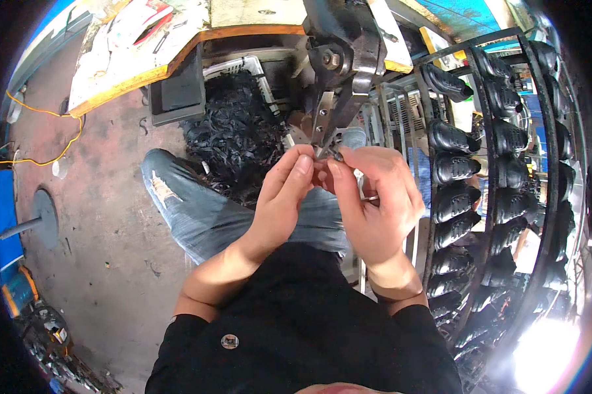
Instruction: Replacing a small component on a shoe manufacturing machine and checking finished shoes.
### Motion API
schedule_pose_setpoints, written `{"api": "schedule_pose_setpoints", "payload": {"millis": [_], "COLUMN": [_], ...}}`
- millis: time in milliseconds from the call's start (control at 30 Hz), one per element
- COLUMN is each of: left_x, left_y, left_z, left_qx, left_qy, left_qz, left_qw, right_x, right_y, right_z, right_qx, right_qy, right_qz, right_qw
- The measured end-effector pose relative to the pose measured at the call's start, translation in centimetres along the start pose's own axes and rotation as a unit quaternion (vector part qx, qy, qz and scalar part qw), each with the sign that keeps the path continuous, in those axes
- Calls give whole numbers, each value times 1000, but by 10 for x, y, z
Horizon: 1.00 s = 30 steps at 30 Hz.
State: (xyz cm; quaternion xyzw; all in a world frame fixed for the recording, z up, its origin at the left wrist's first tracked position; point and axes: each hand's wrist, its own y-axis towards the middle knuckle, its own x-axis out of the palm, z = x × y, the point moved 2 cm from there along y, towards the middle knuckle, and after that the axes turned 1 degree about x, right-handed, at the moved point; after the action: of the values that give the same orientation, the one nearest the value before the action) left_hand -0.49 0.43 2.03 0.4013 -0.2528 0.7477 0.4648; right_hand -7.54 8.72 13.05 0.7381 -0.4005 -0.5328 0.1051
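Both hands meet at the lower end of a dark metal machine head (348,59), which carries a large bolt and a narrow steel arm (323,118) pointing down. My left hand (284,194) is closed, thumb and fingers pinched together beside the arm's tip. What it grips is mostly hidden. My right hand (382,197) pinches a small dark piece (336,156) at the tip, thumb toward me and the other fingers curled. The fingertips of the two hands nearly touch. The piece is too small and covered to name its kind.
Below the machine, a white basket (260,71) overflows with black scrap strips (233,128). A grey tray (176,92) hangs under the worn bench (211,26). Racks of black shoes (455,167) stand close on the right. A yellow cable (73,141) and round stand (44,217) are at left.
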Motion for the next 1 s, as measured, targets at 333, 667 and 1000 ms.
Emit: {"api": "schedule_pose_setpoints", "payload": {"millis": [333, 667, 1000], "left_x": [8, 7, 3], "left_y": [4, 5, -3], "left_z": [1, -1, -8], "left_qx": [-56, -60, -13], "left_qy": [-121, -126, -163], "left_qz": [-24, -40, -17], "left_qw": [991, 989, 986], "right_x": [1, -6, -5], "right_y": [5, 17, 18], "right_z": [-13, -19, -19], "right_qx": [9, 11, 42], "right_qy": [-85, -129, -148], "right_qz": [-6, -55, -71], "right_qw": [996, 990, 986]}}
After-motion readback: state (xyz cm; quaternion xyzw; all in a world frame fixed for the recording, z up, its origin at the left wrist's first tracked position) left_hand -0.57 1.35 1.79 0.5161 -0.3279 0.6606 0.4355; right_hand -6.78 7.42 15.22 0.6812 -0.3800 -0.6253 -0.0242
